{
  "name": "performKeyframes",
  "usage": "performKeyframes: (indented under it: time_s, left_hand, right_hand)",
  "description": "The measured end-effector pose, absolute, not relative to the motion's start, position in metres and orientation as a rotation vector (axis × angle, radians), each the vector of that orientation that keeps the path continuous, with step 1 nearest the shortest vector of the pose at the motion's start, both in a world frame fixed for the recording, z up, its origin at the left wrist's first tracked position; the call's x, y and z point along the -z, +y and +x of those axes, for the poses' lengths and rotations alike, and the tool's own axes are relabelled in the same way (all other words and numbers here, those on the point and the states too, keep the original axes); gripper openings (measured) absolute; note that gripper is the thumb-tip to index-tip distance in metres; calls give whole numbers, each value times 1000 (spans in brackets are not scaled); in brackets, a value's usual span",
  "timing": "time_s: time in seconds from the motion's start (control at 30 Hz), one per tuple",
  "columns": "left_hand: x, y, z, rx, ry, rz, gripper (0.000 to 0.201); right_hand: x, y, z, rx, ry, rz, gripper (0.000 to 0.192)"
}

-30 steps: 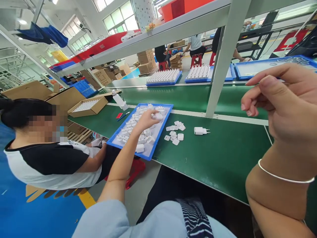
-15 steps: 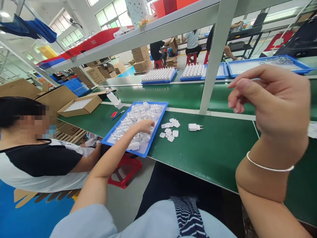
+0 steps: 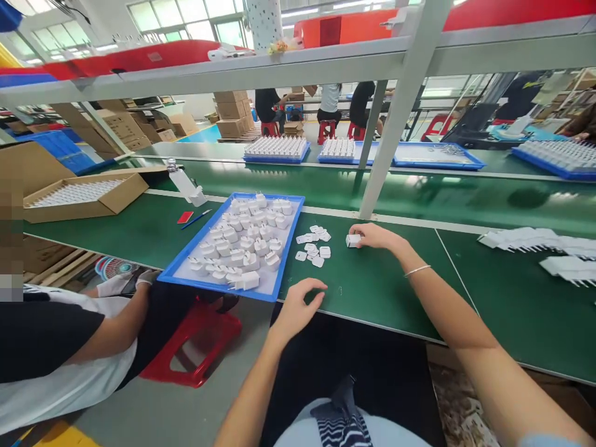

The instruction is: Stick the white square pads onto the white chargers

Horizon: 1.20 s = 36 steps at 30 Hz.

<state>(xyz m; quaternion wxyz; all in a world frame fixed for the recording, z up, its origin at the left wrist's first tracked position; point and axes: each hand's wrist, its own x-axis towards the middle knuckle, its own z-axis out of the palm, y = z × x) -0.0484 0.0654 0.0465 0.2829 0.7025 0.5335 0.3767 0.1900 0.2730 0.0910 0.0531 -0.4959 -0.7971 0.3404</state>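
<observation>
**Charger in the right hand, tray still full**

While closed around one white charger (image 3: pixel 352 240) on the green belt (image 3: pixel 400 292), right hand (image 3: pixel 377 236) out ahead, just right of a small heap of flat white caps (image 3: pixel 313 245). Left hand (image 3: pixel 298 305) at the belt's near edge, fingers loosely curled, thumb and forefinger apart, holding nothing. Between the two, bare belt only.

Left of the caps, a blue tray (image 3: pixel 186 264) crowded with more white chargers, prongs up, one lying on its side at the near corner. Beyond it a red card, a blue pen and a white bottle (image 3: pixel 186 185); farther left a cardboard box (image 3: pixel 77 195) of small white parts. Off to the right, a loose row of white parts (image 3: pixel 540 242) on the belt.

By the look of it, early days: one charger out and in hand, no finished pile nearby, most of the tray and all the caps untouched.

At the left edge, a seated person's gloved hand (image 3: pixel 116 284) low beside the tray.
</observation>
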Motion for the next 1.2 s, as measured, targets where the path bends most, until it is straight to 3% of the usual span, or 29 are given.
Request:
performKeyframes:
  time_s: [0.1,0.27,0.47,0.6,0.7,0.83,0.9,1.03,1.2]
  left_hand:
    - [-13,70,-44,-1140,1397,1757,12]
    - [-1,86,-41,-1296,1327,1651,17]
    - [-8,91,-22,-1519,1307,1792,54]
    - [-11,94,-13,-1684,1237,2104,44]
    - [-6,90,-19,-1657,1294,2130,40]
    - [10,82,-32,-1368,1691,2149,55]
    - [17,81,-34,-1294,1803,2191,48]
    - [24,83,-30,-1309,1796,2270,24]
    - [24,84,-23,-1353,1728,2288,18]
  right_hand:
    - [-75,260,205,-1240,-2343,-1313,45]
    - [-61,247,212,-1596,-2163,-998,64]
    - [-59,235,193,-1799,-2025,-785,55]
    - [-64,217,184,-1853,-2018,-701,53]
    - [-67,207,177,-1570,-2221,-739,52]
    - [-79,218,145,-1004,-2336,-913,50]
    - [-89,234,114,-824,-2326,-966,45]
    - [-107,266,42,-618,-2466,-998,27]
    - [-108,278,-16,-548,-2688,-1030,22]
